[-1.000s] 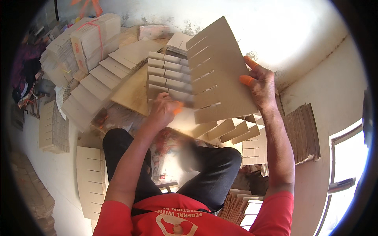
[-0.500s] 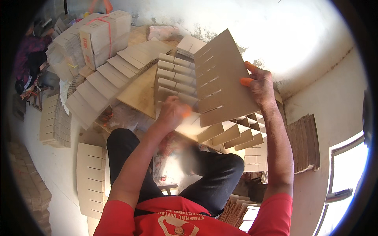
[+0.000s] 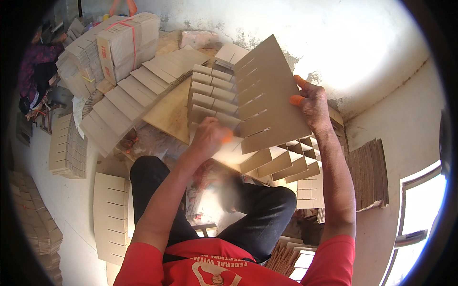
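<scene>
A large slotted cardboard sheet (image 3: 269,95) is held up on the right, tilted, by my right hand (image 3: 312,106), which grips its right edge. Orange covers show on the thumb and a finger of that hand. My left hand (image 3: 210,138) is curled low at the near end of a row of upright cardboard dividers (image 3: 210,90); its fingertips are blurred, with orange on them, and what they pinch cannot be made out. Under the sheet's lower edge an assembled cardboard grid (image 3: 286,162) shows its open cells. The sheet hides part of the divider rows behind it.
A wooden board (image 3: 169,112) lies under the work. Overlapping slotted sheets (image 3: 129,93) fan out to the left, before a strapped carton (image 3: 129,45). Slotted stacks (image 3: 110,214) stand left of my knee, another cardboard stack (image 3: 367,174) at right. Another person (image 3: 40,66) sits far left.
The cardboard sheet and my right hand have shifted very slightly to the left. My left hand stays in almost the same place.
</scene>
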A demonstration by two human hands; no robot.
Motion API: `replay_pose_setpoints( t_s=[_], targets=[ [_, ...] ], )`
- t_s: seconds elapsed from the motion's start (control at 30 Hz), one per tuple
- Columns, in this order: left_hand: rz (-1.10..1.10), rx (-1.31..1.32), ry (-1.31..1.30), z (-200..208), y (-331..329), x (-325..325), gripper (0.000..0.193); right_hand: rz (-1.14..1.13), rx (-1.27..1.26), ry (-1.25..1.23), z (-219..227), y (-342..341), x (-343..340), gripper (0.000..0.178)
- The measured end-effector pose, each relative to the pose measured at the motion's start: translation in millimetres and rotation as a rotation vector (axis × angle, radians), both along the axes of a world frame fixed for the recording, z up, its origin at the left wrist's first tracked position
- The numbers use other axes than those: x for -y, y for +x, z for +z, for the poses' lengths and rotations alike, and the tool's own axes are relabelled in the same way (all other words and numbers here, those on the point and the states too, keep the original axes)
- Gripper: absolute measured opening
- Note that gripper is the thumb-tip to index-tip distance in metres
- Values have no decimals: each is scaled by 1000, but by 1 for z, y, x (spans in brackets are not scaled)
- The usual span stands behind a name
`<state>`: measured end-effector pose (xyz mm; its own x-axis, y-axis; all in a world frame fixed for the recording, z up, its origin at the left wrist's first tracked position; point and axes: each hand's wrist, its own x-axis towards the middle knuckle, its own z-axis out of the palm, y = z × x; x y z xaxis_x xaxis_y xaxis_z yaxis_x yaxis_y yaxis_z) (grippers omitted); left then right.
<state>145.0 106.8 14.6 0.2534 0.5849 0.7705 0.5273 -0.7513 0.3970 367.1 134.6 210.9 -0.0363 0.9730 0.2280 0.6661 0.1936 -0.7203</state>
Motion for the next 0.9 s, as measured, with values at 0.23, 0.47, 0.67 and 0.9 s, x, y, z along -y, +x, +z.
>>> replay_pose_setpoints(
  t_s=[0.23, 0.47, 0.67, 0.9],
  targets=[
    [-30, 17, -97, -2, -1, 1, 10, -39, 226, 10, 7, -20, 12, 56],
    [-6, 0, -77, -8, 6, -4, 8, 142, 30, -38, 3, -22, -5, 57],
    [18, -34, -156, -17, -2, -7, 5, 70, 48, -22, 18, -50, 26, 50],
    [21, 91, -60, -26, 6, -5, 10, 97, -28, -181, -17, -21, 2, 56]
  ],
)
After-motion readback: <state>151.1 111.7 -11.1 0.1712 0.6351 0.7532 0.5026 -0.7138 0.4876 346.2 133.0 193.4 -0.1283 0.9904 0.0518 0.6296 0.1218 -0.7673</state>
